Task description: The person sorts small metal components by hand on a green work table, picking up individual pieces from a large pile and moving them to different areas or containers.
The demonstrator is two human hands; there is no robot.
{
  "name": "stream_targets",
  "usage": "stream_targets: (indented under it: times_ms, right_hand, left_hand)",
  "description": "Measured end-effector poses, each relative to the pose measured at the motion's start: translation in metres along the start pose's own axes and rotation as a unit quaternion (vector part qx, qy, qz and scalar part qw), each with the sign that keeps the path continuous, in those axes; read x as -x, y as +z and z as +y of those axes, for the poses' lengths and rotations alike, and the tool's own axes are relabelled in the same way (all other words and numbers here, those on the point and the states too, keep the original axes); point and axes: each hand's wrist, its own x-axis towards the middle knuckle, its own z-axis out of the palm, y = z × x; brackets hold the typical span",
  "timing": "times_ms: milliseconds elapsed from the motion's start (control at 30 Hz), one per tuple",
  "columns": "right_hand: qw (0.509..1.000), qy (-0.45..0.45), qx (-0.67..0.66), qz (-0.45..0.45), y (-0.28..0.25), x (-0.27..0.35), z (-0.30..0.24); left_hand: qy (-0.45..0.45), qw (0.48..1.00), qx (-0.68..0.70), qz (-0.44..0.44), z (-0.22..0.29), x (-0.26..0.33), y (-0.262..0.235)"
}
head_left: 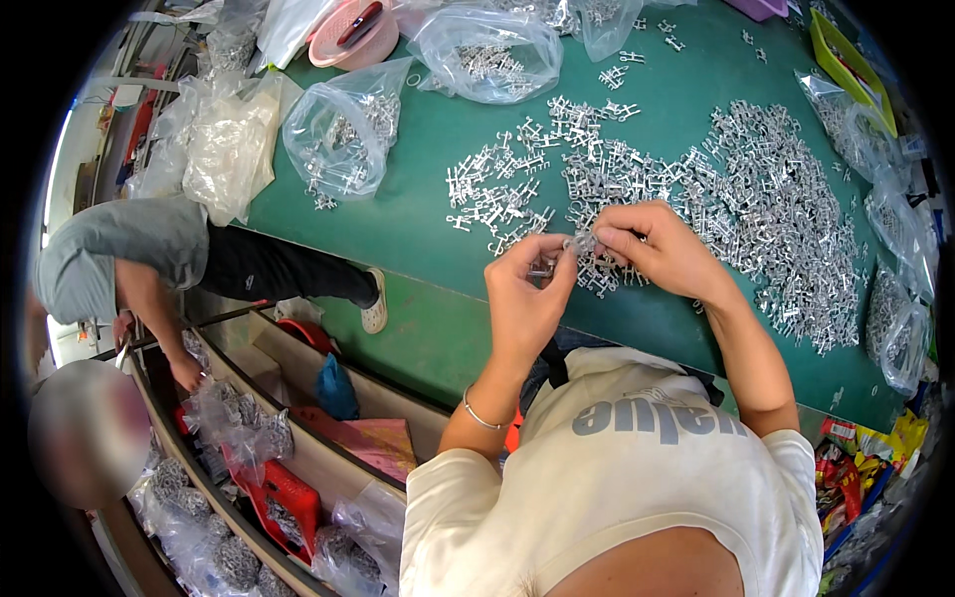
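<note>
Both hands meet over the near edge of a green table point(448, 239). My left hand point(530, 282) is closed, its thumb and fingers pinching small silvery metal parts point(577, 243). From the other side, the bent fingers of my right hand point(647, 242) close on the same spot. Exactly which piece each hand grips is too small to make out. Just beyond my hands lies a loose spread of similar metal parts point(622, 169). A larger heap of them point(776, 199) covers the table to the right.
Clear plastic bags point(487, 55) of metal parts stand at the back and along the right edge. A pink basket point(353, 35) holds a red-handled tool. At left, a person in grey point(129, 249) bends over compartments with bags and a red crate point(284, 502).
</note>
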Motion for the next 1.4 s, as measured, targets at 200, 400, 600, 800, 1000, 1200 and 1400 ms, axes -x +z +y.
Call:
stream_targets:
  times_ms: [200,400,600,800,1000,1200,1400]
  right_hand:
    - [0.987,0.097,-0.105,-0.077,-0.011,0.001,-0.006]
    - [0.994,0.041,0.01,-0.101,-0.019,0.004,-0.016]
    - [0.994,0.079,-0.041,0.061,0.004,0.003,-0.009]
    - [0.989,0.059,-0.112,0.078,0.026,0.01,-0.007]
    - [0.969,0.008,-0.148,0.2,0.04,0.01,-0.003]
    - [0.978,-0.02,-0.107,0.178,0.032,0.013,-0.003]
    - [0.984,-0.038,0.021,0.17,0.025,0.013,-0.008]
  left_hand:
    - [0.054,0.997,-0.053,-0.034,0.004,0.003,-0.004]
    - [0.072,0.993,-0.079,-0.051,0.014,0.009,-0.005]
    - [0.061,0.995,-0.062,0.041,0.004,0.006,0.001]
    - [0.16,0.98,-0.079,0.09,0.002,0.005,0.009]
    - [0.216,0.961,-0.132,0.109,-0.001,0.009,0.012]
    - [-0.036,0.988,0.14,-0.058,0.001,0.007,-0.002]
    - [-0.025,0.995,0.078,-0.058,0.004,0.011,-0.001]
